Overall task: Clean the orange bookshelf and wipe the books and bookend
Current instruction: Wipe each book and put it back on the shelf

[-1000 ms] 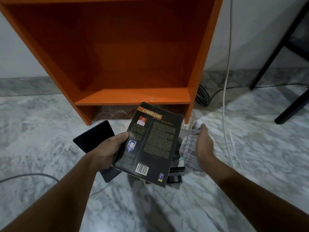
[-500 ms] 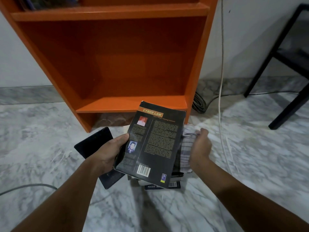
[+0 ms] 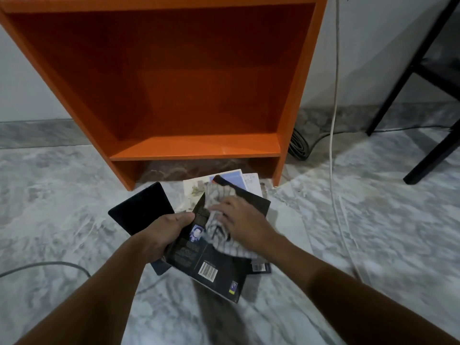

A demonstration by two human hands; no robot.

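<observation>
My left hand (image 3: 163, 232) grips the left edge of a black paperback (image 3: 214, 266), back cover up, held above the floor. My right hand (image 3: 242, 221) presses a striped grey-white cloth (image 3: 219, 220) flat onto that cover, hiding its middle. Under the book lies a pile of other books (image 3: 225, 180) on the marble floor. A flat black bookend (image 3: 142, 207) lies to the left, partly behind my left hand. The orange bookshelf (image 3: 196, 145) stands just beyond, its lowest shelf bare.
A white cable (image 3: 334, 135) hangs down the wall and trails over the floor at right. A coiled dark cable (image 3: 298, 145) sits by the shelf's right side. Black furniture legs (image 3: 428, 155) stand at far right. A grey cord (image 3: 44, 265) crosses the floor at left.
My right hand has brought the cloth from the book's right side onto its cover. The book has sunk lower and tilted flatter. The view has dipped slightly.
</observation>
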